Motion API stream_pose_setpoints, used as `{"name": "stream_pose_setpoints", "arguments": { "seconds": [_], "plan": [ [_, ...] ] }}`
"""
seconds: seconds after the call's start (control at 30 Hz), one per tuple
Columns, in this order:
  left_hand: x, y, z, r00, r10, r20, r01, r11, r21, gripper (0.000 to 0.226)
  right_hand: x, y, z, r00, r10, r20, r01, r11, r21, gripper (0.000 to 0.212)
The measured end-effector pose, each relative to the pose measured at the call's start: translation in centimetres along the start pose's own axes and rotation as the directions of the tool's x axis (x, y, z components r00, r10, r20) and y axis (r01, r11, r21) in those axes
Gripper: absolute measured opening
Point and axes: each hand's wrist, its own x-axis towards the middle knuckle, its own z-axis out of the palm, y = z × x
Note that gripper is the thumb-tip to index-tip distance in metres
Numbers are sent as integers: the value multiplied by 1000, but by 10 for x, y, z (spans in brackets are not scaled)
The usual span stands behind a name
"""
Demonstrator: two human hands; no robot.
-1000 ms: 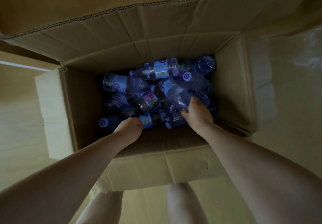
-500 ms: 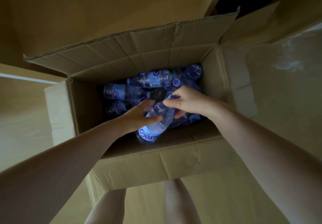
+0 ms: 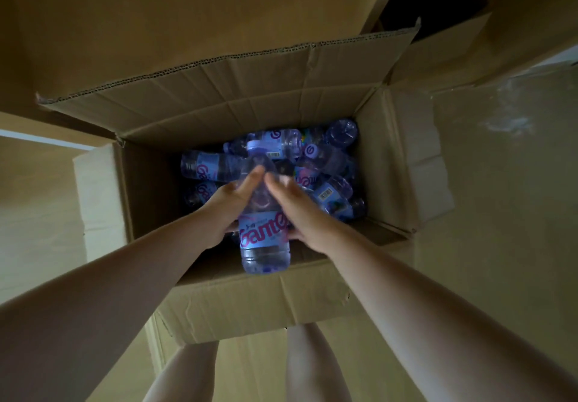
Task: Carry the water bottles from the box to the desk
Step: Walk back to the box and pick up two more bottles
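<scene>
— Bottles, where do they lie?

— Most lie in the cardboard box (image 3: 256, 304), the largest thing in view. Its flaps are folded outward, and the far flap (image 3: 225, 89) stands up toward the top of the picture. The box stands on a pale floor (image 3: 500, 214), and the person's bare legs (image 3: 312, 367) show below its near wall.

— And inside?

— A loose pile of bottles (image 3: 316, 164) fills the bottom, heaped toward the far wall and the right wall, lying on their sides at mixed angles. They are clear plastic with blue labels and pink lettering. One at the far right corner points its base or cap end up at the camera; which, I cannot tell.

— Is any bottle out of the pile?

— One, the held bottle (image 3: 264, 239). It hangs above the near edge of the box, its base toward the camera and its cap end pointing down into the box.

— How is it held?

— Between both hands. The left hand (image 3: 228, 211) grips its left side, fingers reaching up along the bottle. The right hand (image 3: 300, 211) grips its right side the same way. The fingertips of both nearly meet over the bottle's upper part.
</scene>
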Motion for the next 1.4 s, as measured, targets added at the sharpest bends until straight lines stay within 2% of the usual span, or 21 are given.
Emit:
{"name": "stream_pose_setpoints", "arguments": {
  "seconds": [0.1, 0.2, 0.27, 0.33, 0.43, 0.53, 0.57, 0.6, 0.67, 0.7, 0.73, 0.77, 0.93, 1.0, 1.07, 1.17, 1.2, 1.27, 1.33, 1.37, 1.4],
  "plan": [
    [4, -3, 3, 995, -73, -60, 65, 989, -131, 63, 5, 13, 22, 998, 44, -41, -40, 994, 100, 56],
    [8, -5, 6, 998, -65, 6, 65, 988, -140, 58, 14, 25, 32, 974, 167, -154, -139, 975, 175, 62],
    [7, -5, 3, 993, -93, 68, 99, 991, -93, 52, 18, 31, 35, 967, 226, -115, -175, 922, 346, 61],
    [11, -9, -3, 983, -128, 130, 141, 986, -95, 50, 21, 34, 33, 967, 239, -91, -189, 907, 376, 59],
    [22, -17, -7, 982, -149, 117, 166, 975, -149, 53, 27, 36, 18, 977, 189, -97, -167, 967, 193, 45],
    [35, -26, -3, 982, -188, 15, 187, 966, -177, 56, 38, 40, -10, 958, 96, -269, -163, 957, -239, 24],
    [39, -29, -2, 980, -198, 8, 196, 965, -174, 55, 43, 46, -22, 943, 60, -328, -205, 880, -428, 22],
    [44, -32, -1, 979, -206, 4, 204, 966, -161, 53, 46, 50, -33, 935, 10, -355, -249, 732, -634, 30],
    [56, -38, -2, 978, -210, -7, 208, 971, -120, 52, 53, 60, -55, 971, -64, -228, -206, 251, -946, 53],
    [62, -41, -2, 979, -204, -1, 203, 974, -96, 50, 58, 65, -66, 991, -71, -110, -111, -3, -994, 60],
    [68, -43, -2, 981, -191, 17, 192, 979, -74, 48, 65, 68, -76, 999, -51, 0, -10, -195, -981, 63],
    [74, -46, -2, 983, -179, 36, 181, 982, -52, 44, 72, 73, -85, 998, -27, 64, 53, -296, -954, 64],
    [98, -58, -1, 987, -157, 19, 157, 988, -13, 31, 105, 90, -107, 999, 54, 4, 24, -375, -927, 90],
    [101, -62, -1, 988, -153, 19, 154, 987, -36, 28, 111, 96, -114, 1000, 18, 22, 27, -399, -917, 94],
    [101, -65, -1, 987, -158, 11, 158, 986, -50, 26, 112, 100, -123, 992, -75, 98, 61, -386, -920, 89],
    [100, -68, 1, 980, -191, -49, 187, 980, -75, 44, 113, 99, -134, 973, -159, 165, 125, -236, -964, 85],
    [99, -68, 2, 975, -210, -76, 204, 975, -86, 52, 114, 96, -138, 977, -156, 145, 126, -125, -984, 85],
    [95, -66, 5, 965, -232, -119, 221, 970, -104, 57, 111, 84, -142, 996, -94, -2, 22, 254, -967, 78],
    [91, -63, 7, 960, -250, -128, 233, 964, -131, 56, 104, 76, -141, 983, 86, -160, -175, 693, -699, 69],
    [89, -61, 8, 960, -253, -119, 235, 961, -143, 54, 99, 75, -139, 967, 168, -193, -244, 833, -496, 61],
    [88, -60, 9, 962, -251, -106, 233, 960, -155, 52, 96, 75, -137, 952, 234, -198, -285, 914, -289, 48]
  ]
}}
